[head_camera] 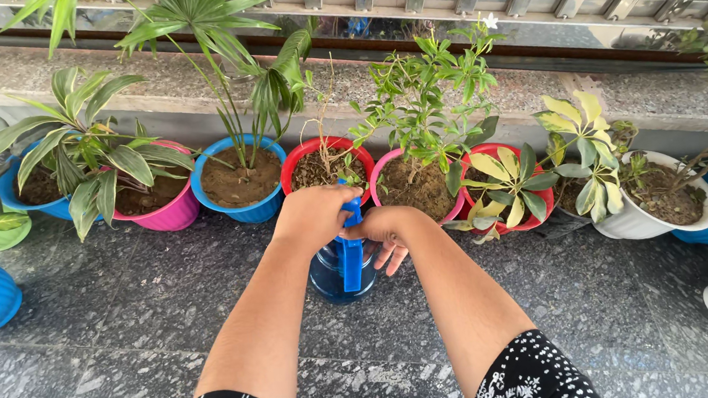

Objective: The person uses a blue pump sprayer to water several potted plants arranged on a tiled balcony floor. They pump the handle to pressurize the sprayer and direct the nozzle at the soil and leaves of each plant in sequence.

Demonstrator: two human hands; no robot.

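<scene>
Your left hand point(315, 216) wraps the top of the blue spray bottle point(342, 267), standing upright on the floor at six o'clock from the red pot point(326, 166); your right hand point(388, 226), fingers loosely curled, touches its three-o'clock side.

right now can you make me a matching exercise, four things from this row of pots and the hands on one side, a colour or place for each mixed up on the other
Things:
1. spray bottle
2. palm's pot
3. bare twig's pot
4. pot at the right end of the row

Colour or place:
A. white
B. red
C. under the left hand and right hand
D. blue, left of the red one

Pairs: 1-C, 2-D, 3-B, 4-A
</scene>
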